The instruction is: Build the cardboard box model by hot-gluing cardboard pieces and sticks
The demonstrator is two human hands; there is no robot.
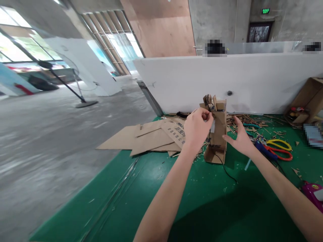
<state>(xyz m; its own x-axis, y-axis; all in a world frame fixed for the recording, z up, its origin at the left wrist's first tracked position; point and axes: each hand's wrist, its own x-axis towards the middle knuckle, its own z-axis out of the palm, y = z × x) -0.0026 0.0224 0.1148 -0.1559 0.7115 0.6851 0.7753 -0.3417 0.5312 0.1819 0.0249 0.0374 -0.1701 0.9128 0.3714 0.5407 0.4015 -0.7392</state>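
Note:
A small upright cardboard model [219, 129] stands on the green mat [176, 198], with small parts on its top and a black wire [228, 171] trailing from its base toward me. My left hand [198, 129] is closed in a pinch against the model's upper left side; what it pinches is too small to name. My right hand [239, 136] rests against the model's right side, fingers spread and thumb touching the cardboard.
Flat cardboard sheets [148, 136] lie left of the model. Cardboard scraps, yellow-handled scissors [280, 144] and red-handled scissors [282, 154] lie to the right. An open cardboard box [309, 101] sits at far right, a pink tool [314, 193] at the right edge. A white partition [227, 80] stands behind.

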